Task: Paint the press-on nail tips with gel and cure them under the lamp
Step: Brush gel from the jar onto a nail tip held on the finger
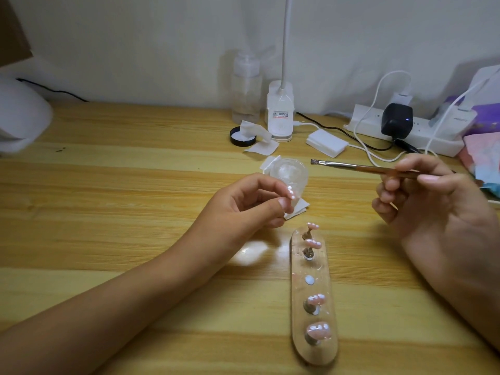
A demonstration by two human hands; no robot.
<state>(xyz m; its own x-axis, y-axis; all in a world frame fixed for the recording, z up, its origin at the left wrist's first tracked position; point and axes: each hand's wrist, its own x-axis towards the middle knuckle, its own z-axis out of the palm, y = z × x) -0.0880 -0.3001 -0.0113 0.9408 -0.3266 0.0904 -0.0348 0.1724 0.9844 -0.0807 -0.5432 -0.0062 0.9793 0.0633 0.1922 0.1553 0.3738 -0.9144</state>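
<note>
Each grip is closed on something. The left hand (243, 204) pinches a single nail tip (290, 192) between thumb and forefinger, lifted clear of the worktop (135, 185). The right hand (422, 196) holds a brush (359, 167) by its handle with curled fingers, the bristles pointing left and hanging in the air apart from the tip.

Four more pink tips (316, 299) stand on little posts along a clear holder (324, 353) that lies just below and between the hands. The middle seat (309, 280) of that holder is bare, so the held tip most likely belongs there. A small clear jar (293, 173), seemingly the gel, sits on a wipe right behind the left fingers. Its black lid (238, 136) lies farther back.

The step in hand looks like painting: one tip is taken off its seat and presented to the brush. The held tip shows glossy highlights, but the view is too soft to say whether it is already coated or whether the bristles carry gel.

If it is unpainted, the next move calls for loading the brush at the jar and bringing the bristles to the tip with a light stroke, while the left pinch stays low on the post so no finger touches wet gel. After that the tip goes back on the bare seat. Curing waits on the white lamp (21, 115), blurred at the far left edge and well apart from the holder.
</note>
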